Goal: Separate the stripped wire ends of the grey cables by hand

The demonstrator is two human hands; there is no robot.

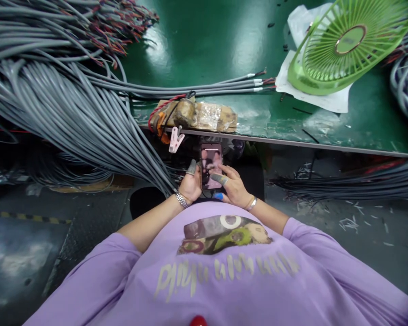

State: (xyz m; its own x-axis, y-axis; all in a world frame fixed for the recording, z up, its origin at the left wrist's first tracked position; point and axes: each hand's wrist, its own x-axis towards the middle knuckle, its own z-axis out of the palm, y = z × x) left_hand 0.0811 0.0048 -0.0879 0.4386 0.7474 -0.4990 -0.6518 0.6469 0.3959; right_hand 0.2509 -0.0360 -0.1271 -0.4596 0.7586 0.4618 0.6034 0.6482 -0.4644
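A smartphone [211, 164] with a lit screen is held upright in front of my waist, just below the bench edge. My left hand [191, 182] grips its left side, a grey cover on the thumb; the fingers behind the phone are hidden. My right hand [234, 184] is at the phone's right side with its fingers stretched over the screen. Tape or finger covers wrap some of its fingers, one of them blue. Whether the fingertips touch the glass I cannot tell.
A green bench [204, 50] lies ahead. Thick grey cables [64, 108] drape over its left edge. A small motor [185, 112] on a taped board and a pink clip [175, 139] sit at the front edge. A green fan [347, 45] stands right; more cables [326, 185] hang below.
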